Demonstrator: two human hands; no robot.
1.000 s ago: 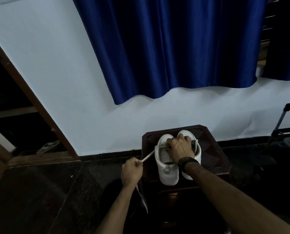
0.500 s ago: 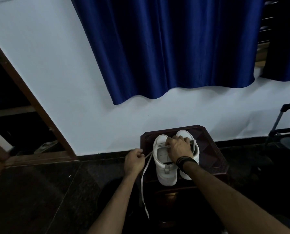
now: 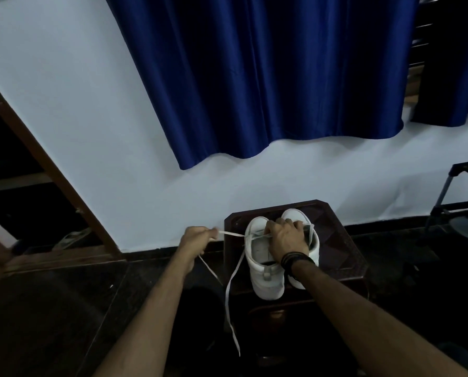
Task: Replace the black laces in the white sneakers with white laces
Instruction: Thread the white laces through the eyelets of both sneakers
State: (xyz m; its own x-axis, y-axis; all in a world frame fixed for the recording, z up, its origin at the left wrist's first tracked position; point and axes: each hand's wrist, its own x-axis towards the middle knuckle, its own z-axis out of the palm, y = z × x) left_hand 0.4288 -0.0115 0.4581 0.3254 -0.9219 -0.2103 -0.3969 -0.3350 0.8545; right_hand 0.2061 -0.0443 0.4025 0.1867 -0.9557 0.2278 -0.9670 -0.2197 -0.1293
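Observation:
Two white sneakers stand side by side, toes to the wall, on a small dark wooden table (image 3: 344, 257). My right hand (image 3: 287, 238) presses down on top of the left sneaker (image 3: 262, 268), partly covering the right sneaker (image 3: 295, 214). My left hand (image 3: 197, 238) is closed on a white lace (image 3: 231, 234) that runs taut from the left sneaker's eyelets out to the left. Another loose length of white lace hangs off the table's front edge toward the floor. No black lace shows.
A white wall with a blue curtain (image 3: 268, 77) rises behind the table. A wooden door frame (image 3: 50, 170) stands at the left, with a sandal (image 3: 69, 238) on the floor by it. A metal rack (image 3: 456, 208) is at the right. The floor is dark stone.
My left hand has risen and moved left, away from the sneaker, drawing the white lace out taut. My right hand has stayed on the sneakers.

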